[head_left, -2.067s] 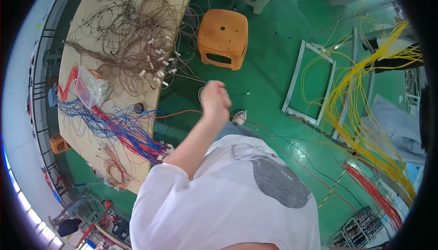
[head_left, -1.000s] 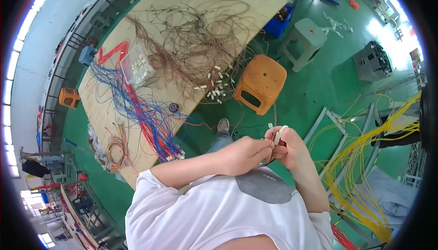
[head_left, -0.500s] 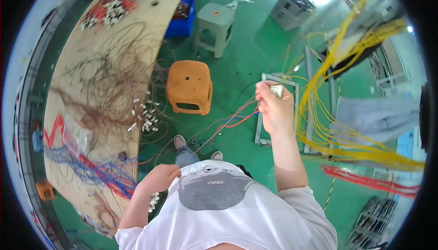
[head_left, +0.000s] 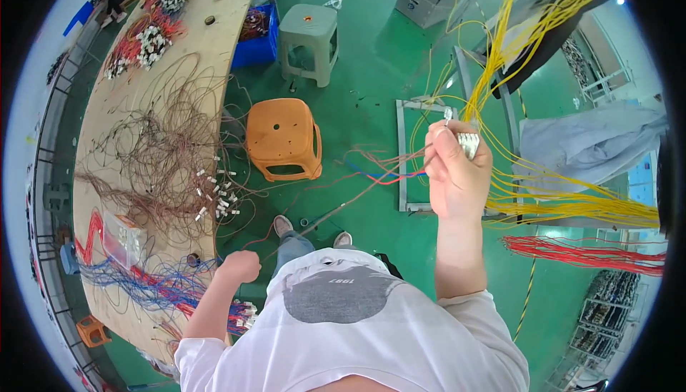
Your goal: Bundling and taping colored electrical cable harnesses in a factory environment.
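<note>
My right hand (head_left: pixel 461 170) is raised to the right of my body, closed around a white plastic connector (head_left: pixel 469 143). A small white connector (head_left: pixel 448 115) sticks up at the thumb tip. Thin wires (head_left: pixel 393 175), brown, red and blue, trail from this hand down to the left, blurred in part. My left hand (head_left: pixel 240 266) is closed in a fist beside the table edge, left of my shirt. What it holds, if anything, is hidden. Below it, white connectors (head_left: pixel 244 315) hang at the end of a blue and red wire bundle (head_left: pixel 157 278).
The long wooden table (head_left: pixel 107 135) on the left carries tangled brown wires (head_left: pixel 161 138). An orange stool (head_left: pixel 282 131) and a grey stool (head_left: pixel 309 35) stand beside it. Yellow wires (head_left: pixel 564 205) and red wires (head_left: pixel 572 250) hang on the right near a metal frame (head_left: pixel 402 156).
My right hand has moved to the right with the connector, and the small connector now shows at its thumb. My left hand has moved left, away from my shirt. The view has shifted slightly.
</note>
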The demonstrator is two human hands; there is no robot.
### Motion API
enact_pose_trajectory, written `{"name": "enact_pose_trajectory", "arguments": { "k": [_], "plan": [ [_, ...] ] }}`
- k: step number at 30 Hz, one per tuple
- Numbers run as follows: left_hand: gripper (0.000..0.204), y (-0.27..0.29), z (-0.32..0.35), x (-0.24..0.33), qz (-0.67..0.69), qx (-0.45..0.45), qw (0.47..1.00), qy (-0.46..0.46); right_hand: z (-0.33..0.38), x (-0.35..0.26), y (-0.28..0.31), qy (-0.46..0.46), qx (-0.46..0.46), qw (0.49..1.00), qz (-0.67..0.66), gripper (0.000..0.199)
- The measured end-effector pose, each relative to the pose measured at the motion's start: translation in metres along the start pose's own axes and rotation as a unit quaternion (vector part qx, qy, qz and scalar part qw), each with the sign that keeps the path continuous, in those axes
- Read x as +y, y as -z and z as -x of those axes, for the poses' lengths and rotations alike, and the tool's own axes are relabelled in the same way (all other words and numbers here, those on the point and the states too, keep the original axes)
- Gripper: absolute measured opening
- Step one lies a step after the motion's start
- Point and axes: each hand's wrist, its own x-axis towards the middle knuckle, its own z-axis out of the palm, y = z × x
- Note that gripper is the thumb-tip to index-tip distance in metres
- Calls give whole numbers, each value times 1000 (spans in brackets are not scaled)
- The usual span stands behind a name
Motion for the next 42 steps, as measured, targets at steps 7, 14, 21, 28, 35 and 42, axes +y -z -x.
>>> {"name": "enact_pose_trajectory", "arguments": {
  "k": [7,14,21,28,35,42],
  "plan": [
    [57,87,40,57,211,305,882,-292,17,3,-17,-62,-65,987,135,16],
    [51,166,77,149,456,338,639,-518,28,11,-42,-124,-142,970,154,14],
    [14,167,88,151,511,243,698,-439,31,6,-48,-42,-82,940,327,12],
    [7,158,78,146,435,412,693,-400,30,18,-43,-61,-104,968,218,9],
    [15,150,66,128,607,358,610,-362,12,41,-53,-283,-138,934,-168,40],
    [28,159,36,156,748,236,415,-461,18,63,-60,35,-63,980,183,20]
  ]
}}
